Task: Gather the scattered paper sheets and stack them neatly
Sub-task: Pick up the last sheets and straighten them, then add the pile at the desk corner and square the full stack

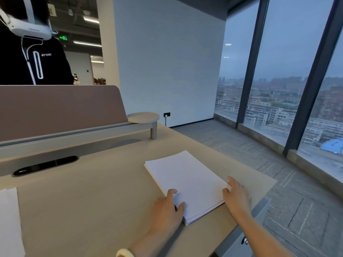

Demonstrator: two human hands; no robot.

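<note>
- Far left of the stack [185, 180], I saw one loose sheet [9, 219] on the desk [92, 191], well apart and not yet gathered.
- My left hand [167, 208] lay loosely spread on the stack's near left corner, gripping nothing.
- The stack itself sat with its edges nearly flush.
- My right hand [236, 196] pressed straight fingers against the stack's right edge, holding nothing.
- I judged the job mostly done: that sheet remained to add, then a last squaring.
</note>
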